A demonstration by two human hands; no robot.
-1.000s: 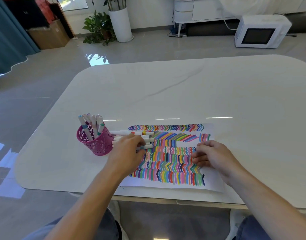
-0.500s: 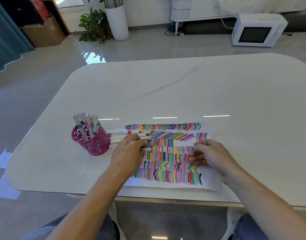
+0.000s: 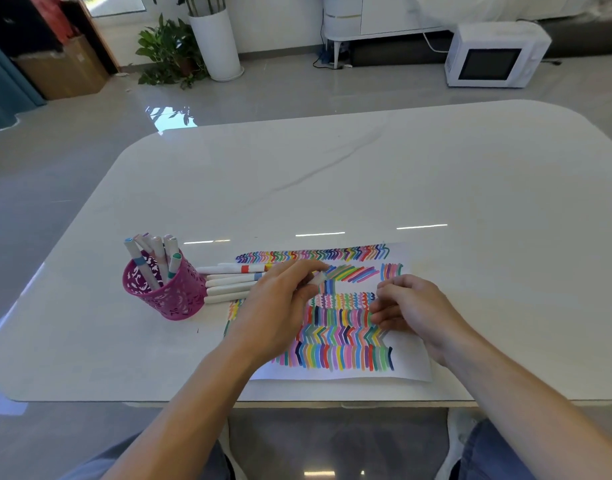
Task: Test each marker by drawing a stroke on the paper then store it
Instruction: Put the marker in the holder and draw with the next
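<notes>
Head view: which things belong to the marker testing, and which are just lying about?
Job: paper, pink cup with stored markers, loose markers beside it, marker in the left hand.
Lying about: microwave, potted plant, cardboard box.

White table with paper, cup, markers

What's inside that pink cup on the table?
Several markers stand tilted in the pink cup, tops poking out. Its wall hides their lower ends and the bottom.
</notes>
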